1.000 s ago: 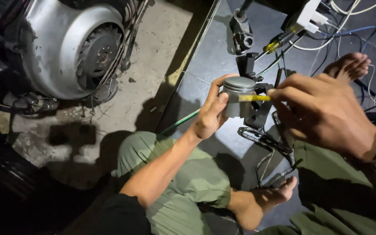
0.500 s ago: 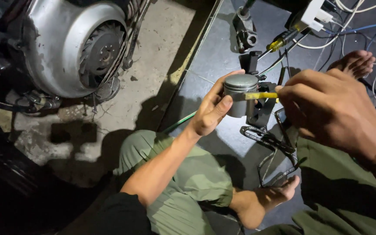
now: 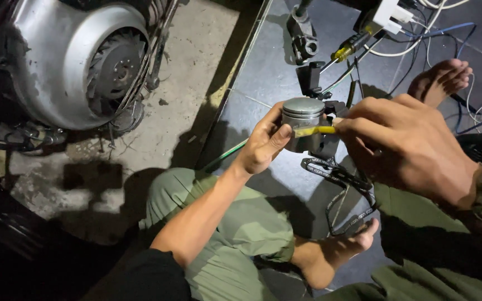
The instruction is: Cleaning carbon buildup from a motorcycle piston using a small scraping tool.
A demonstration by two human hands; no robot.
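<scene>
On a dim workshop floor of dark grey tiles [image 3: 263, 72] edged by bare concrete, a person sits cross-legged in olive-green trousers with a round silver metal piston [image 3: 303, 120] raised above the lap. The left hand [image 3: 263, 142] is wrapped around the piston's side, thumb pressed against its skirt, holding it upright. The right hand [image 3: 405, 142] has its fingers pinched together on a thin yellow-handled tool [image 3: 314, 131], laid level with its tip at the piston's ring grooves.

A silver ribbed engine fan cover [image 3: 76, 58] fills the floor's upper left corner; a yellow-handled screwdriver [image 3: 346, 51] and a white power strip [image 3: 391, 12] with tangled cables lie near the far edge.

Done well, this step seems to call for a steady left grip, light sideways pressure from the tool, and care not to score the soft metal.
</scene>
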